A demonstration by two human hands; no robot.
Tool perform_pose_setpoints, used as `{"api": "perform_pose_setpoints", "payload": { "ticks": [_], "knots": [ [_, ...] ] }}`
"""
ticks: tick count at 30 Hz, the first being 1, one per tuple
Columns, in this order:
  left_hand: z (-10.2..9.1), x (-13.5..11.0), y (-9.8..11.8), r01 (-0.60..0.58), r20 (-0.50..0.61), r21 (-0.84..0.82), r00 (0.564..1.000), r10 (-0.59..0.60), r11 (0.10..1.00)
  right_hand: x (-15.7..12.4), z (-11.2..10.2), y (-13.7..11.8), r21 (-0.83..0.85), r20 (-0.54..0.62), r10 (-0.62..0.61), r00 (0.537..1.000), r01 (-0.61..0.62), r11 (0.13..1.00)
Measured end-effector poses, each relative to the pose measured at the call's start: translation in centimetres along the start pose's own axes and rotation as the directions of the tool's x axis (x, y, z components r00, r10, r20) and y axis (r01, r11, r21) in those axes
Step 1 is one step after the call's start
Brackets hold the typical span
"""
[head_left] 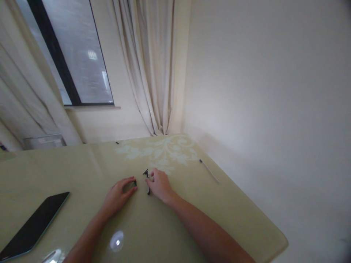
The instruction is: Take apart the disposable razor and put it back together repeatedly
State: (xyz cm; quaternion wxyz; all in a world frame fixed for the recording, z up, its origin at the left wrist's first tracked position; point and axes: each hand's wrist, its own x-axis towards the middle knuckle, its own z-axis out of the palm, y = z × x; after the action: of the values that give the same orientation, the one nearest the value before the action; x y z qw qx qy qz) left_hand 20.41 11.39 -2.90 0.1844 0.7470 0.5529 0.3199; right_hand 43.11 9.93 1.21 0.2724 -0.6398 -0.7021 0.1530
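Observation:
Over the middle of the table, my left hand (118,194) pinches a small dark green piece (135,183) between thumb and fingertips. Just to its right, my right hand (160,185) grips a slim black-and-silver object (145,172). Its top end is wider, with black parts sticking out, and its lower end (148,192) curves below my thumb. Fingers hide its middle, and its kind is too small to make out. A narrow gap separates the two held things.
A dark tablet-like slab (37,223) lies at the left. Near the right edge is a thin white stick (210,171) with a dark tip. A small black piece (117,143) sits by the far edge of the glossy table (233,219). Curtains and walls stand behind and to the right.

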Motion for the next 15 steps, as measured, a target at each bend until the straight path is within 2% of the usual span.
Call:
{"api": "perform_pose_setpoints", "payload": {
  "ticks": [2, 5, 8, 10, 12, 15],
  "knots": [
    [0.1, 0.0, 0.0, -0.003, 0.003, -0.004, 1.0, 0.003, 1.0, -0.1, -2.2, 2.2, -0.023, -0.044, 0.015, 0.999, -0.016, 1.0],
    [0.2, 0.0, 0.0, -0.003, 0.011, -0.006, 1.0, 0.003, 1.0, -0.7, -7.0, 7.3, -0.187, -0.15, 0.064, 0.987, -0.091, 0.978],
    [0.2, 0.1, 0.0, -0.001, 0.027, -0.008, 1.0, 0.002, 1.0, -2.1, -12.1, 13.1, -0.384, -0.289, 0.118, 0.95, -0.229, 0.894],
    [0.1, 0.1, 0.0, -0.005, 0.026, -0.012, 1.0, 0.005, 1.0, -3.3, -14.5, 16.1, -0.432, -0.327, 0.186, 0.927, -0.322, 0.842],
    [-0.1, 0.2, 0.1, -0.01, 0.018, -0.017, 1.0, 0.01, 1.0, -4.2, -15.9, 17.8, -0.408, -0.286, 0.254, 0.924, -0.357, 0.84],
    [-0.3, 0.3, 0.3, -0.007, 0.018, -0.022, 1.0, 0.007, 1.0, -4.5, -15.7, 17.7, -0.361, -0.201, 0.258, 0.945, -0.316, 0.877]
  ]
}}
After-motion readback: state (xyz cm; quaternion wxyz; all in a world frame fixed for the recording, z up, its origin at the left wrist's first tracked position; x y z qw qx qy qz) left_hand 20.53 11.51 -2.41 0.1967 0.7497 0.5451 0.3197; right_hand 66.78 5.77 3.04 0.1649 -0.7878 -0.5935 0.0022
